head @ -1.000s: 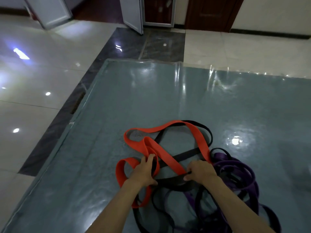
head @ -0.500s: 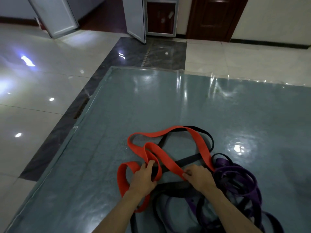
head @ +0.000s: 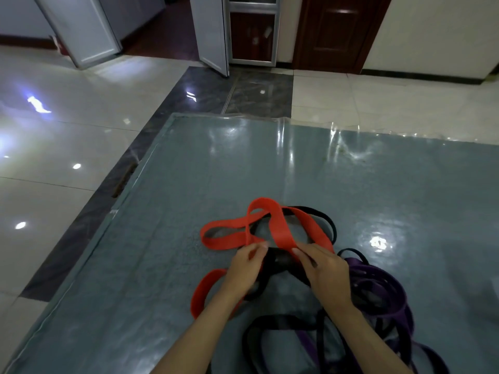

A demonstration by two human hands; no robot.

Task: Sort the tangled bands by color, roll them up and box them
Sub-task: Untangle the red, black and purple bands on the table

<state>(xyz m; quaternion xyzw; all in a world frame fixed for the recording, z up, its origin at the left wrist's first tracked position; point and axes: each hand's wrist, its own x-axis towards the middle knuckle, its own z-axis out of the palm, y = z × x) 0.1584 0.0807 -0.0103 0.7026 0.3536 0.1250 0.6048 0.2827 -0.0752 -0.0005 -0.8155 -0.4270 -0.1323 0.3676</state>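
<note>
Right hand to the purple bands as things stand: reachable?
Probably yes. The purple bands lie right beside the right hand with nothing over them on that side, but that hand is pinching the red band and black bands are tangled through the purple.

Both hands' fingers (head: 298, 251) pinch the red band (head: 280, 228) above black bands (head: 280, 321).

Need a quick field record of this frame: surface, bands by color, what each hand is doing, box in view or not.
surface: blue-grey mat under clear plastic, on a tiled floor
red band: looped and twisted, partly lifted, crossing over a black band
purple bands: piled to the right, tangled with black ones
left hand: pinches the red band
right hand: pinches the red band
box: none in view
sorting: not yet done, colors tangled together
</note>
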